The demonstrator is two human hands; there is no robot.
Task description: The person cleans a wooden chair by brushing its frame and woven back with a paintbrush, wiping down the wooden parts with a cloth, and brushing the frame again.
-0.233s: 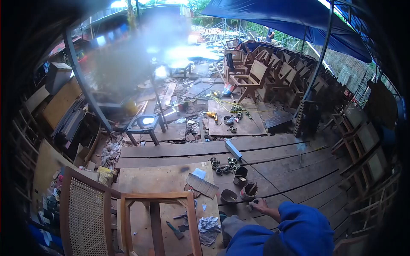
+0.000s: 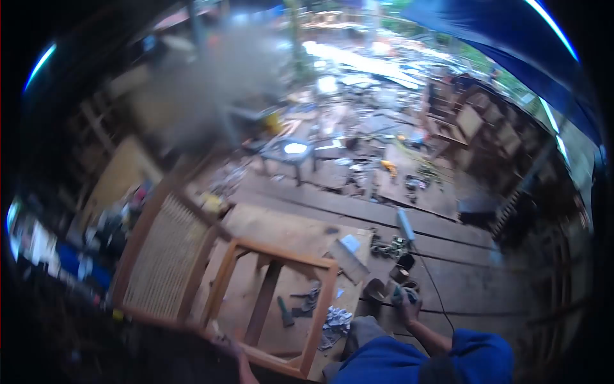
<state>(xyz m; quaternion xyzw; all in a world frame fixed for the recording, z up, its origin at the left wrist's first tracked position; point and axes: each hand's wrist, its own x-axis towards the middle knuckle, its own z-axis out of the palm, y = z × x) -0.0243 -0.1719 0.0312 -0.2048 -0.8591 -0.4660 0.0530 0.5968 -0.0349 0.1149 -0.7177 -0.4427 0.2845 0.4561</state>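
Observation:
A wooden chair with a woven cane back and an open seat frame stands at the lower left. My left hand is at the near left corner of the seat frame, its fingers blurred. My right hand, below a blue sleeve, is closed round something small that I cannot make out. It is over the dark pots, beside one pot and just below a black container. A green-handled brush or scraper shows through the seat frame.
A crumpled cloth and a ridged flat piece lie on the plywood board. Metal parts and a light blue bar with a cable are beyond the pots. A small table and stacked chairs stand farther off.
The view has tilted and shifted left, with blur. My left hand has come into view at the seat frame. My right hand has moved up from beside the pots to over them.

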